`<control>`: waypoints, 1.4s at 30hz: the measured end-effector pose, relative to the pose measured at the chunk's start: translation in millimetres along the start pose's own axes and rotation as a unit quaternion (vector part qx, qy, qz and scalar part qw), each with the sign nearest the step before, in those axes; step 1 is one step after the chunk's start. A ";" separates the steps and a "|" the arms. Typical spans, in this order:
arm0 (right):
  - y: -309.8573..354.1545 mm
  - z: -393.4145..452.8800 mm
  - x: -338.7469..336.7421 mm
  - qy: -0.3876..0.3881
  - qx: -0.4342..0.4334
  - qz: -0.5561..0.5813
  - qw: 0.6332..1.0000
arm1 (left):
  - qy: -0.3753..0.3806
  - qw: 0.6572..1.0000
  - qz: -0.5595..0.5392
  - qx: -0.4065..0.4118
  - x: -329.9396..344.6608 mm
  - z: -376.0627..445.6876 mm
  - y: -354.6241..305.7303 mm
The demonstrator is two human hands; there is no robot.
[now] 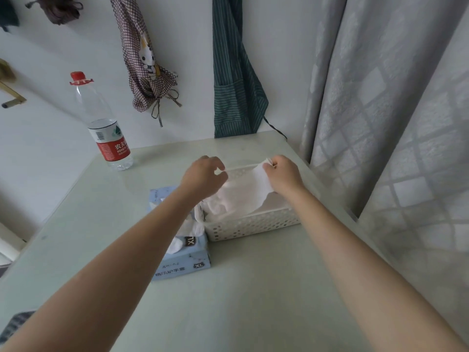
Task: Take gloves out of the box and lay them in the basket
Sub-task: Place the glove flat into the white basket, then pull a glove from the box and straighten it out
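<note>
The box (182, 252) is pale blue and carries the size mark "XL" twice: once on its top face, seen upside down, and once on the side that faces the person, next to a row of Chinese characters too blurred to read. White gloves (189, 227) stick out of its opening. The box lies on the tabletop (241, 301), touching the left end of the basket (251, 226).

The basket is white plastic with rows of small holes in its walls. Above it hangs one glove (243, 194), thin, white and half transparent, with wrinkles; its lower part lies inside the basket on other white gloves. The right hand (283, 174) has a closed grip on the upper edge of this glove, pinching it over the far rim. The left hand (203, 176) is over the left part of the basket with curled fingers; whether its grip holds the glove, I cannot tell.

Far left of the basket stands a clear bottle (101, 123) with a red cap and a red label showing white Chinese characters.
</note>
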State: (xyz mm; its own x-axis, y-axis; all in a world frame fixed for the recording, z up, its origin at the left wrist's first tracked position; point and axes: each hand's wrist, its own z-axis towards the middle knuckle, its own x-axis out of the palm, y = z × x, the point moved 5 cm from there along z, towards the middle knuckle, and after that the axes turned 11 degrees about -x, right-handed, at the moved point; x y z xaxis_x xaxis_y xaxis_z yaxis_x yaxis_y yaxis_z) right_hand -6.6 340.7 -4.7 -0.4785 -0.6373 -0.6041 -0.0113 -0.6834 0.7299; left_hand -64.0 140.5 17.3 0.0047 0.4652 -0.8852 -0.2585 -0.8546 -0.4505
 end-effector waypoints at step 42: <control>133.5 -54.8 105.9 0.345 -0.188 -0.033 0.919 | 0.038 0.998 -0.026 -0.044 -55.2 -56.3 102.5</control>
State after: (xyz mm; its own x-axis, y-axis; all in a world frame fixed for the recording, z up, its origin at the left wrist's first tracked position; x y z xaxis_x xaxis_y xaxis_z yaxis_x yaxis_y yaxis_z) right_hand -10.6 162.4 11.3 0.1838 -0.5758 -0.7966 0.3466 -0.7204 0.6007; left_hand -36.3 14.3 13.5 0.0901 0.4939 -0.8648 -0.1697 -0.8480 -0.5020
